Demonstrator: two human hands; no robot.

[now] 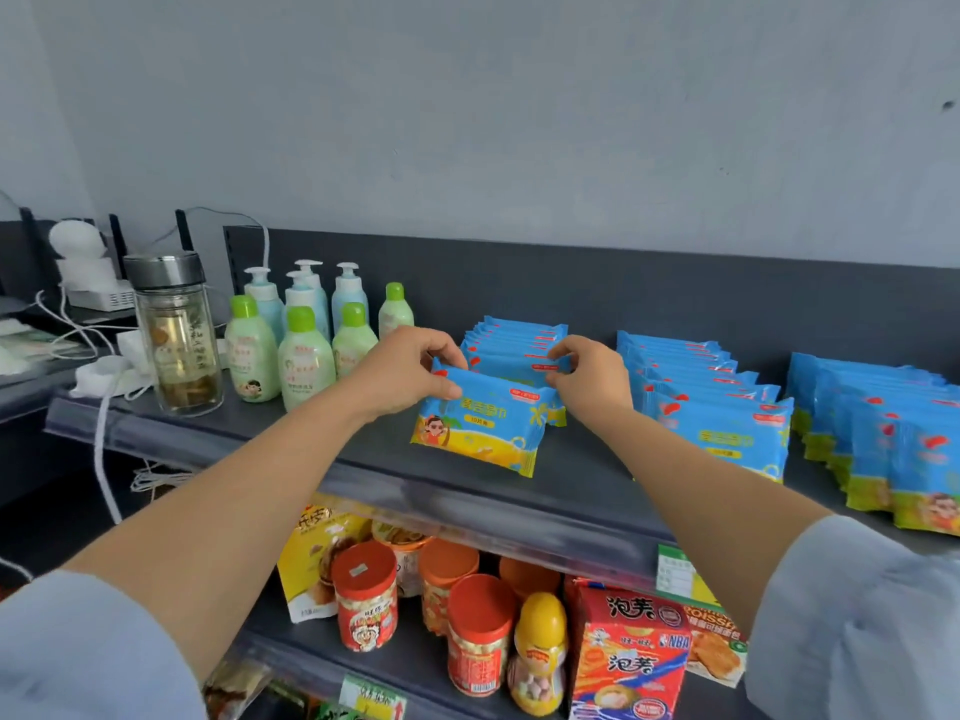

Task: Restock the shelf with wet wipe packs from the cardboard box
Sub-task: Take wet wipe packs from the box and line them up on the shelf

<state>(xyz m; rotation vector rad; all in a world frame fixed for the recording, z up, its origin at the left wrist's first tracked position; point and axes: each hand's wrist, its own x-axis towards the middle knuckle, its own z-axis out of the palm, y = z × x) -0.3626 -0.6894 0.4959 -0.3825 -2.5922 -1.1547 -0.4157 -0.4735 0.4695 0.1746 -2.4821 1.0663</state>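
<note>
**A:** While our left hand (410,368) and right hand (587,379) each pinch a top corner of the wet wipe pack (480,431), it stands leaning at the front of the nearest row (519,340), just right of the green-capped lotion bottles (306,361).

**B:** So we're nearly done, we reckon? The second row (696,387) and third row (883,423), further right of the bottles, look full. We can't see the cardboard box, so no idea what's left.
</note>
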